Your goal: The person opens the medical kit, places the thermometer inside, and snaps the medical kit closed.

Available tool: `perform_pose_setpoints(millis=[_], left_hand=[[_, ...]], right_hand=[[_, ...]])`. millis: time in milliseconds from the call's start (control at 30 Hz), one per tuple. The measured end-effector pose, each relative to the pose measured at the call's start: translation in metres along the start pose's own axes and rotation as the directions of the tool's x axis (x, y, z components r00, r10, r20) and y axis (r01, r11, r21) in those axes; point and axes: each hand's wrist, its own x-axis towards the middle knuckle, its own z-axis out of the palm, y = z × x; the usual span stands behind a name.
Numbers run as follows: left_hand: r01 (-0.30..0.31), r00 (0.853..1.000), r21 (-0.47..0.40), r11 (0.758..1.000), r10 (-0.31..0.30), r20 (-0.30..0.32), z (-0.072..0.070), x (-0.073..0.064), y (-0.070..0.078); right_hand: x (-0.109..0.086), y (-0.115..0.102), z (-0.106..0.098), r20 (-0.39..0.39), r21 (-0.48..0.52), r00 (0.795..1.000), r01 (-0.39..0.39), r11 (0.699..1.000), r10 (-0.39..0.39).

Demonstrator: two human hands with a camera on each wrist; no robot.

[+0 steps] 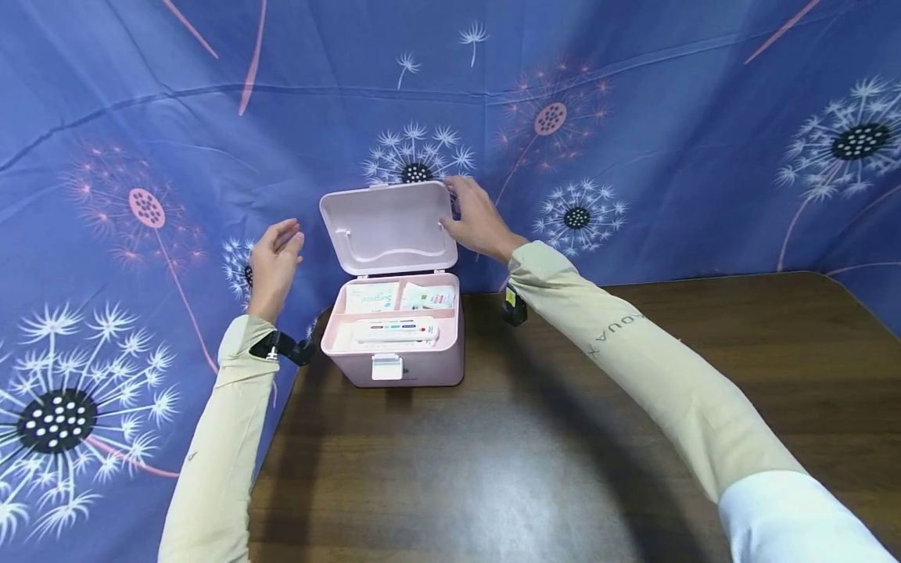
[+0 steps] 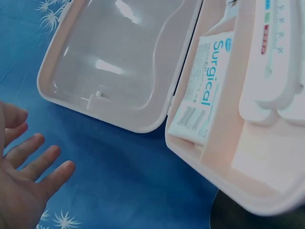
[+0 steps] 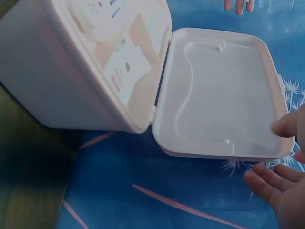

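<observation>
A pale pink lidded box stands at the table's back left with its lid raised. My right hand is at the lid's right corner, its thumb over the inner rim and a finger at the outer edge. The other fingers spread below that edge. To the left, apart from the lid, my left hand is raised with loosely spread fingers and nothing in it. Inside the box lie a packet marked "Surgical", a white packet and a long white case.
The box sits on a dark wooden table, near its left edge. Blue cloth with dandelion prints hangs behind and to the left. A white latch hangs at the box's front. Dividers split the box into compartments.
</observation>
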Motion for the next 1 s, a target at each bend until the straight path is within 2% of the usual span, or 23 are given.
perform_pose_setpoints(millis=[167,267,400,533,700,1000], left_hand=[[0.01,0.996,-0.027,1.0,-0.007,0.09,0.009,0.009,0.006],[0.032,0.986,-0.041,0.999,-0.025,0.162,0.015,0.012,0.011],[0.045,0.977,-0.063,0.997,-0.031,0.209,0.023,0.016,0.017],[0.047,0.977,-0.042,0.998,-0.037,0.209,0.025,0.017,0.02],[0.04,0.981,-0.014,0.999,-0.036,0.188,0.022,0.014,0.023],[-0.003,0.982,0.04,0.999,-0.005,0.187,0.021,0.012,0.025]], right_hand=[[0.009,-0.001,0.001,0.045,0.009,0.999,-0.004,1.0,0.003],[0.01,-0.002,-0.001,0.039,0.012,0.999,-0.022,1.0,0.022],[0.009,-0.002,-0.004,0.043,0.059,0.998,-0.051,0.997,0.049],[0.008,-0.002,-0.006,0.07,0.097,0.996,-0.068,0.993,0.061],[0.007,-0.005,-0.008,0.066,0.101,0.997,-0.037,0.994,0.03],[0.002,-0.007,-0.01,0.068,0.098,0.997,-0.037,0.994,0.03]])
